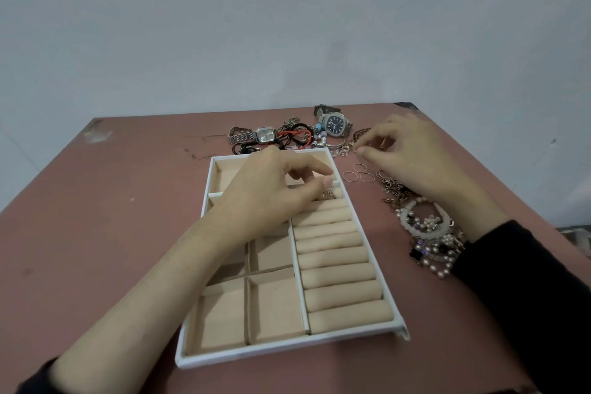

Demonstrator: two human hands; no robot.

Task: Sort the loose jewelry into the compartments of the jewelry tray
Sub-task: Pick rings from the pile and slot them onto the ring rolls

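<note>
Thin gold rings (pixel 358 173): lying loose just beside the right hand (pixel 412 157), whose fingertips are pinching a small piece, kind unclear. Likely handling light, slippery and easily bent; best pinched by the rim. Left hand (pixel 271 195) is curling over the jewelry tray (pixel 256 358), just above a seated ring (pixel 327 193); whether it is gripping anything cannot be told.

White-rimmed beige tray (pixel 256 354), loose jewelry (pixel 427 227) alongside
</note>
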